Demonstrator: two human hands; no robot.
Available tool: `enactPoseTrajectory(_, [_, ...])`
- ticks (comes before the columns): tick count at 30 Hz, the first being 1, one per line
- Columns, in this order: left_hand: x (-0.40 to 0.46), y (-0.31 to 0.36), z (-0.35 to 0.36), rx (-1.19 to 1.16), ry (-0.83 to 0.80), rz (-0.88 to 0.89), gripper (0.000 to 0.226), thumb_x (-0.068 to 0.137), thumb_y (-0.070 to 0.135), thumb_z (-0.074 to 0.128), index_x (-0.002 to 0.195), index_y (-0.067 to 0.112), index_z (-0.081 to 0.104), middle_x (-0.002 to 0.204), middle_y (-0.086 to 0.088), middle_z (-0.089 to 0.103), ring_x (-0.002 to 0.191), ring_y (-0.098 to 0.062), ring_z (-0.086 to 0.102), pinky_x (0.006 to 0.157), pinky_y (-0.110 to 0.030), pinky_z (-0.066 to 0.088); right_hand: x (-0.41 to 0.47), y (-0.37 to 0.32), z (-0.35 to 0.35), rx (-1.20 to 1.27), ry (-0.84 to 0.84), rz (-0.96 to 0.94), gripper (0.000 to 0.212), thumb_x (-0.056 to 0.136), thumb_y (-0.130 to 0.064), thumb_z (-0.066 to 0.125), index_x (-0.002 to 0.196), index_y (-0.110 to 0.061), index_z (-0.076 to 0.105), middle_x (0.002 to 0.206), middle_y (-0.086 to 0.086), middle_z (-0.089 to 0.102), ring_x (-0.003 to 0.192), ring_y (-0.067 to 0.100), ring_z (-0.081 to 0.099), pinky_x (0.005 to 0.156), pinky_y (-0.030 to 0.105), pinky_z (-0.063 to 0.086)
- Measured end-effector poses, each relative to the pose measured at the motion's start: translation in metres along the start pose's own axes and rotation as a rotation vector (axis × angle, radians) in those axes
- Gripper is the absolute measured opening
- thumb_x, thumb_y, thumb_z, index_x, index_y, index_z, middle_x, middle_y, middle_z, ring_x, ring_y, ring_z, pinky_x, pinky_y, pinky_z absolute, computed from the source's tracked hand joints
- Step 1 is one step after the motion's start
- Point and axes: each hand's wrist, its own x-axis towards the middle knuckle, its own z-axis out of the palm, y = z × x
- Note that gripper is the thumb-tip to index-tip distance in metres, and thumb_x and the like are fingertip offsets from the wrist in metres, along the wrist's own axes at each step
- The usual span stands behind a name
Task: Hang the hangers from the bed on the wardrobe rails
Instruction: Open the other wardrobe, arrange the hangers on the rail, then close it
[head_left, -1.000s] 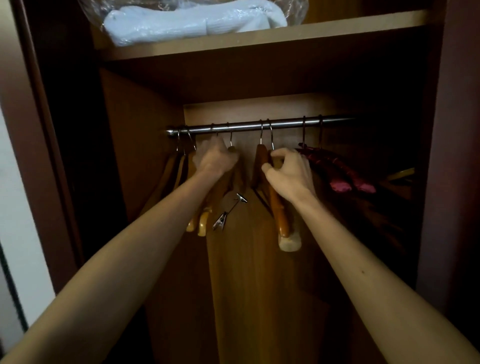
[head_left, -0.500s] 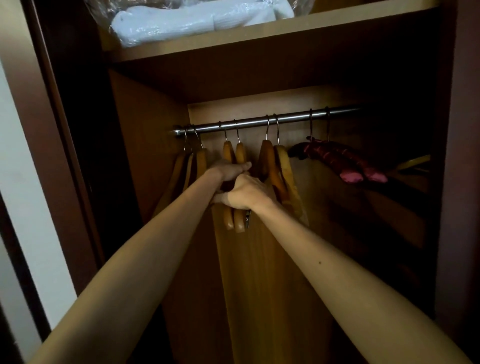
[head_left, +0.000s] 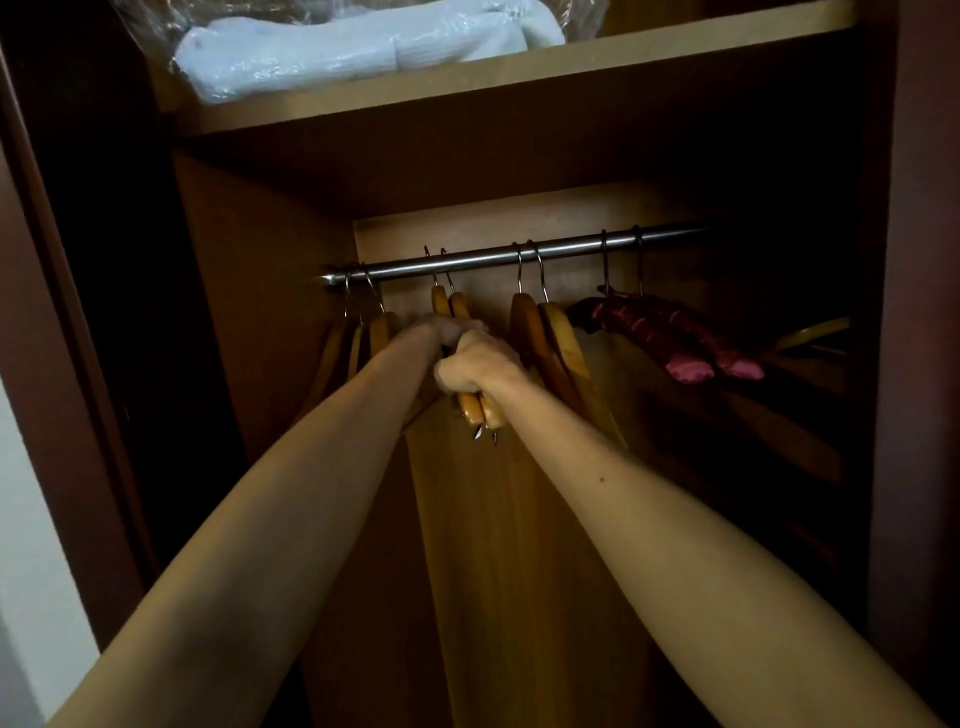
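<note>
A steel rail (head_left: 519, 255) crosses the wardrobe and carries several wooden hangers in pairs. My right hand (head_left: 475, 366) grips the middle pair of wooden hangers (head_left: 451, 306) by their near arms, whose tips and metal clips stick out below my fist. My left hand (head_left: 441, 330) is on the same pair just above and behind the right hand; its fingers are blurred and partly hidden. Another wooden pair (head_left: 545, 338) hangs to the right, and one more pair (head_left: 363, 332) at the rail's left end.
Two padded pink hangers (head_left: 675, 338) hang at the rail's right part. A shelf (head_left: 467, 91) above holds white bedding in clear plastic (head_left: 363, 47). The wardrobe's side walls close in left and right; its wooden back panel (head_left: 519, 519) is behind my arms.
My right hand left the right wooden pair and moved left onto the middle pair. My left hand dropped lower on that pair. Both hands now meet there.
</note>
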Motion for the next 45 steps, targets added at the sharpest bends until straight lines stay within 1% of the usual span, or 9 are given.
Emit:
enactPoseTrajectory(5, [0.031,-0.024,0.025,-0.04,0.002,0.016,0.045,0.1,0.027,0.057,0.137,0.0,0.057,0.144,-0.019,0.055,0.132,-0.035,0.053,0.112,-0.044,0.043,-0.009,0.018,0.002,-0.033,-0.046,0.007,0.042,0.084,-0.013,0.064,0.125,-0.009,0.06,0.126,0.014,0.062,0.117,0.031,0.06,0.079,0.032,0.05])
enactPoseTrajectory(16, [-0.091,-0.167,0.149,-0.369,-0.049,-0.197,0.028,0.09,0.025,0.074,0.114,0.011,0.07,0.106,-0.007,0.068,0.099,-0.023,0.066,0.062,-0.022,0.056,-0.103,0.156,0.123,0.111,-0.243,0.135,0.055,0.076,-0.044,0.069,0.124,-0.022,0.054,0.117,0.001,0.062,0.109,0.023,0.061,0.092,0.04,0.053])
enactPoseTrajectory(19, [-0.118,-0.21,0.165,-0.447,-0.025,-0.227,0.028,0.09,0.021,0.075,0.113,0.007,0.068,0.112,-0.011,0.07,0.099,-0.026,0.068,0.075,-0.031,0.056,-0.126,0.195,0.134,0.216,-0.329,0.153,0.076,0.067,-0.075,0.067,0.123,-0.025,0.058,0.118,-0.006,0.063,0.111,0.016,0.06,0.093,0.034,0.05])
enactPoseTrajectory(24, [-0.157,-0.261,0.165,-0.171,-0.177,-0.184,0.059,0.079,0.048,0.075,0.125,0.016,0.058,0.115,-0.006,0.066,0.102,-0.024,0.066,0.087,-0.039,0.056,-0.131,0.243,0.12,0.121,-0.144,0.149,0.047,0.087,-0.048,0.071,0.124,-0.021,0.063,0.116,-0.006,0.064,0.11,0.012,0.06,0.091,0.028,0.048])
enactPoseTrajectory(28, [-0.183,-0.276,0.148,-0.092,-0.431,-0.012,0.04,0.082,0.036,0.078,0.113,0.014,0.064,0.1,-0.006,0.073,0.092,-0.02,0.071,0.089,-0.041,0.06,-0.132,0.255,0.106,-0.045,-0.201,-0.011,0.087,0.077,-0.037,0.083,0.151,-0.023,0.037,0.155,-0.001,0.037,0.142,0.022,0.036,0.114,0.045,0.038])
enactPoseTrajectory(31, [-0.201,-0.282,0.137,-0.102,-0.625,0.104,0.028,0.089,0.025,0.075,0.111,0.009,0.066,0.091,-0.008,0.073,0.082,-0.02,0.071,0.079,-0.035,0.059,-0.136,0.263,0.093,-0.124,-0.318,-0.128,0.105,0.07,-0.041,0.087,0.155,-0.025,0.027,0.16,-0.006,0.025,0.147,0.021,0.022,0.117,0.045,0.028])
enactPoseTrajectory(35, [-0.213,-0.284,0.131,-0.12,-0.79,0.186,0.021,0.089,0.026,0.075,0.102,0.011,0.068,0.079,-0.002,0.07,0.073,-0.018,0.066,0.076,-0.034,0.055,-0.157,0.272,0.081,-0.13,-0.503,-0.035,0.083,0.065,-0.045,0.089,0.134,-0.025,0.047,0.126,-0.01,0.052,0.121,0.016,0.052,0.095,0.03,0.05])
enactPoseTrajectory(38, [-0.216,-0.283,0.128,-0.097,-0.885,0.213,0.021,0.08,0.037,0.075,0.092,0.022,0.07,0.078,-0.002,0.069,0.073,-0.016,0.065,0.077,-0.029,0.055,-0.176,0.271,0.068,-0.073,-0.555,-0.046,0.062,0.07,-0.037,0.089,0.117,-0.027,0.05,0.103,-0.019,0.053,0.101,0.008,0.059,0.074,0.014,0.046])
enactPoseTrajectory(45, [-0.207,-0.279,0.131,0.072,-0.834,0.288,0.048,0.077,0.052,0.072,0.104,0.013,0.075,0.079,0.009,0.072,0.084,-0.009,0.067,0.097,-0.046,0.049,-0.201,0.274,0.056,0.044,-0.672,0.119,0.069,0.075,-0.037,0.084,0.124,-0.015,0.04,0.107,0.005,0.061,0.09,0.016,0.066,0.079,0.03,0.056])
